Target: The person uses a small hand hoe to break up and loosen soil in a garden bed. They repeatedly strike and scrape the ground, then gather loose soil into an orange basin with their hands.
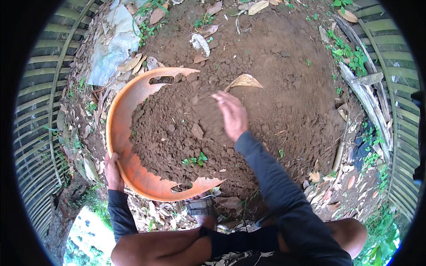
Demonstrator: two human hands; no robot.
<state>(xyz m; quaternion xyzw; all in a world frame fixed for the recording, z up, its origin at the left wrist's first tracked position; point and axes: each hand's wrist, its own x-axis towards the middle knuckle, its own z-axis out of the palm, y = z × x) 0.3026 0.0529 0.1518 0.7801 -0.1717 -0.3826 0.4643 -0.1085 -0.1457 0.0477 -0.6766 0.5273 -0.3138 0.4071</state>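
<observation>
A shallow orange plastic pan with cut-out handles lies on the ground, heaped with crumbly brown soil. Its right side cannot be made out, and there the soil runs on into the bare ground. My left hand grips the pan's left rim, with the fingers partly hidden behind the edge. Over the soil at the right of the heap, my right hand has its fingers stretched out, slightly blurred by motion, holding nothing I can see. Just above its fingertips lies a dry tan leaf. A small green sprig sits on the soil.
Curved bamboo slat fences stand on both sides. Weathered wood pieces lie at the right, and a translucent plastic sheet at the upper left. Dry leaves litter the ground. My sandalled foot is just below the pan.
</observation>
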